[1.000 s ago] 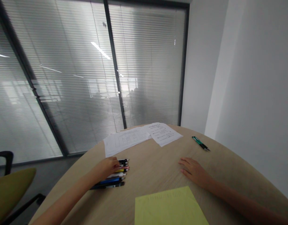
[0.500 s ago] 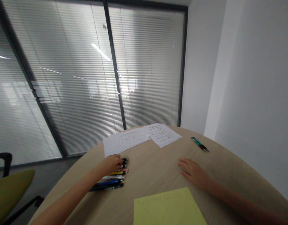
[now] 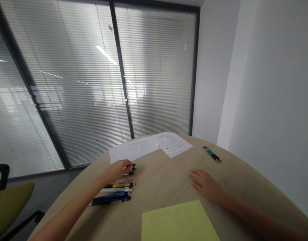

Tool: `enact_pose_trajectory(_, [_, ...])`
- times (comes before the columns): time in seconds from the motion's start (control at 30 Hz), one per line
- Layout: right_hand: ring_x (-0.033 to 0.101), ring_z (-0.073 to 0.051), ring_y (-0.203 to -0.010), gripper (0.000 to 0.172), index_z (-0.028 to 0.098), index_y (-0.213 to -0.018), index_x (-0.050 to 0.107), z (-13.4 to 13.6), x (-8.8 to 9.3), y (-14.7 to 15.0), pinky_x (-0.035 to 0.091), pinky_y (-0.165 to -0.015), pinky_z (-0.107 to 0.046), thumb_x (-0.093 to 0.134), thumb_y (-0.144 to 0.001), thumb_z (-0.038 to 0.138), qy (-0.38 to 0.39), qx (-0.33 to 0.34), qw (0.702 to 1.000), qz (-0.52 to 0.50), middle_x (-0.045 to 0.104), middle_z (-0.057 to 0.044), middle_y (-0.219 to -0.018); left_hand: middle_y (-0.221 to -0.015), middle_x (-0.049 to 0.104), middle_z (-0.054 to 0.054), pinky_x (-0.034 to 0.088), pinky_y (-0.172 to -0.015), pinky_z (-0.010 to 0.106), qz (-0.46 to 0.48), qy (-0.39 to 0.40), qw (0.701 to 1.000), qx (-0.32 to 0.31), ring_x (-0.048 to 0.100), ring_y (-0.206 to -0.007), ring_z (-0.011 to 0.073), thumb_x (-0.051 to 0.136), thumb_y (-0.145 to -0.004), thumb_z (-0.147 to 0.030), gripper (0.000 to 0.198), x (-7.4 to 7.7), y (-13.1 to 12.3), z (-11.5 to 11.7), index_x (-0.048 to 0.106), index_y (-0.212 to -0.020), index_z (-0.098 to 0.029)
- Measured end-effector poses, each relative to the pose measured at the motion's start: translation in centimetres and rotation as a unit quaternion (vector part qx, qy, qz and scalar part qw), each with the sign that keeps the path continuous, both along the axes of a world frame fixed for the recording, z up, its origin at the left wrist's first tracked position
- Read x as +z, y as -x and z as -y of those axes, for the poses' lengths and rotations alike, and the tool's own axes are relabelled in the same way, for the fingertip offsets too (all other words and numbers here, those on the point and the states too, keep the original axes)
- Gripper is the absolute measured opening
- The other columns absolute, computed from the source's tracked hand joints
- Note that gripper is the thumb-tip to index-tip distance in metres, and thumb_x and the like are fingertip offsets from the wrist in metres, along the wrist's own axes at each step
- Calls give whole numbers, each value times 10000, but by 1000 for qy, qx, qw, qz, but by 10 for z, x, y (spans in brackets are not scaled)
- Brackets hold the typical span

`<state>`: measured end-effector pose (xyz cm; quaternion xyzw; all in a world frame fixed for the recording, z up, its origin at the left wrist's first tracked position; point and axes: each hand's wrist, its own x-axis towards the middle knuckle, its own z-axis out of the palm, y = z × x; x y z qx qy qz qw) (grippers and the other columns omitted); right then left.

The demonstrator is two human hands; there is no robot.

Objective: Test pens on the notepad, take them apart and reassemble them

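Observation:
My left hand is closed over the far end of a row of pens, its fingers curled on a pen whose dark tip pokes out past them. Other dark tips show close beside it, and the hand hides most of these barrels. Nearer to me lie a yellow pen, a white pen, a blue pen and a dark pen, roughly parallel, with a pink one behind the yellow. My right hand rests on the table, fingers spread and holding nothing.
Yellow paper lies at the near edge of the round wooden table. Printed white sheets spread along the far side. Green-and-black pens lie at the far right. A chair stands left of the table.
My left hand has moved slightly away from me, and the dark pen tips by it have shifted the same way, widening the gap to the pink pen. The right hand stays put.

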<state>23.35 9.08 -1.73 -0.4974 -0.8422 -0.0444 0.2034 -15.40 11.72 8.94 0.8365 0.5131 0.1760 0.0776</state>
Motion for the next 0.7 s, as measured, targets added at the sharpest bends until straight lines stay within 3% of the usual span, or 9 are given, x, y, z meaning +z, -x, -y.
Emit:
enact_pose_trajectory(0.17, [494, -214, -1051, 316, 174, -1057, 581, -1, -2, -1, 376, -914, -384, 431, -799, 278, -8, 5, 1000, 0, 560, -99, -1140, -693, 625, 20, 389, -667, 270, 186, -4, 983, 8, 563, -684, 201, 511, -713, -308, 132, 22, -15, 6, 592, -715, -204])
enact_pose_trajectory(0.3, [494, -222, -1049, 321, 161, -1063, 579, -1, -2, -1, 379, -911, -394, 422, -803, 262, -8, 6, 1000, 10, 557, -110, -1144, -677, 619, 23, 412, -740, 289, 374, 29, 927, -15, 583, -723, 192, 501, -739, -300, 128, 30, -41, 9, 545, -697, -187])
enact_pose_trajectory(0.37, [491, -225, -1053, 322, 154, -1062, 581, -1, -2, -1, 379, -911, -398, 421, -805, 263, -6, 7, 1000, 13, 555, -114, -1148, -673, 617, 25, 440, -709, 295, 487, 76, 870, -20, 599, -674, 174, 459, -774, -268, 110, 30, -56, 7, 511, -727, -182])
enact_pose_trajectory(0.4, [490, -225, -1055, 322, 152, -1062, 581, -1, -2, -1, 379, -913, -398, 423, -804, 265, -6, 7, 1000, 12, 554, -115, -1148, -644, 611, 27, 450, -683, 300, 590, 133, 796, -16, 601, -627, 171, 472, -765, -231, 78, 30, -63, 5, 504, -723, -173])
enact_pose_trajectory(0.5, [490, -222, -1057, 320, 156, -1061, 582, -1, -2, -1, 379, -915, -393, 430, -801, 263, -9, 7, 1000, 7, 555, -113, -1147, -551, 563, 10, 466, -565, 277, 698, 217, 683, -15, 556, -472, 134, 414, -776, -176, 115, 30, -77, -2, 486, -688, -162])
enact_pose_trajectory(0.6, [499, -223, -1045, 317, 150, -1054, 585, -1, -2, -2, 383, -909, -394, 434, -796, 256, -9, 6, 1000, 2, 561, -119, -1137, -447, 453, -27, 428, -445, 217, 720, 269, 639, -26, 449, -358, 90, 344, -789, -175, 209, 30, -82, -8, 471, -625, -158])
enact_pose_trajectory(0.7, [499, -225, -1042, 321, 144, -1058, 581, -1, -2, -2, 382, -908, -397, 432, -798, 261, -11, 8, 1000, 0, 560, -123, -1135, -390, 328, -60, 332, -331, 167, 731, 326, 599, -40, 337, -290, 66, 321, -813, -301, 325, 26, -81, -11, 457, -558, -153])
